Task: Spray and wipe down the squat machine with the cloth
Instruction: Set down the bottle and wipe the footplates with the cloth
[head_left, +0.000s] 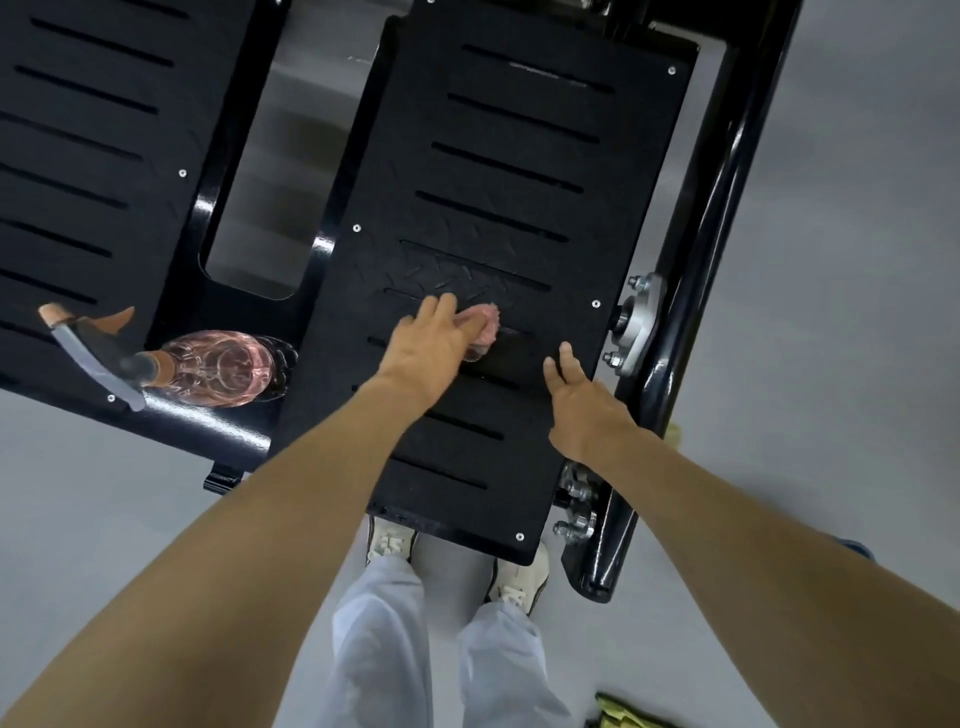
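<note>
The person's left hand (431, 343) presses a pink cloth (487, 326) flat against the right foot plate (498, 156) of the black squat machine, fingers stretched out over the cloth rather than curled round it. The right hand (587, 405) rests on the same plate near its right edge, fingers straight and holding nothing. A pink spray bottle (218, 369) (clear body, grey trigger) stands at the near edge of the left foot plate (78, 156), well apart from both hands. A yellow-green rag (618, 716) lies on the grey floor (831, 260).
</note>
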